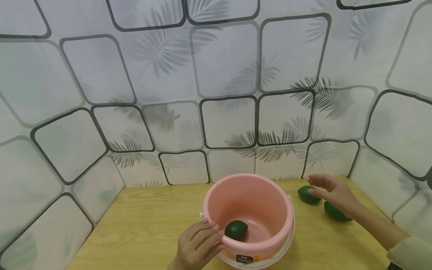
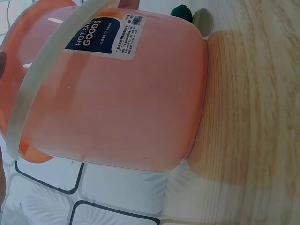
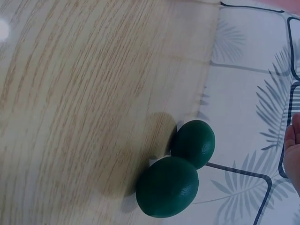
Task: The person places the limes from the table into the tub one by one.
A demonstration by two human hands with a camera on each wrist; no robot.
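A pink plastic bucket (image 1: 248, 210) with a white handle (image 1: 270, 262) stands upright on the table. One dark green fruit (image 1: 236, 230), smooth and oval, lies on its bottom. My left hand (image 1: 199, 242) grips the near-left rim, with the fingers over the edge; the left wrist view shows the bucket's side (image 2: 122, 103) and its label (image 2: 108, 35). At the right, my right hand (image 1: 332, 195) hovers with fingers loosely bent, holding nothing. Beneath and beside it lie two more green fruits, one farther back (image 1: 309, 195) and one nearer (image 1: 336, 212), partly hidden by the hand.
The wooden table (image 1: 145, 225) has a light, yellowish grain. Behind it and along both sides stands white covering (image 1: 233, 120) with dark rounded outlines and leaf prints. The two loose fruits are close together in the right wrist view, near the wall.
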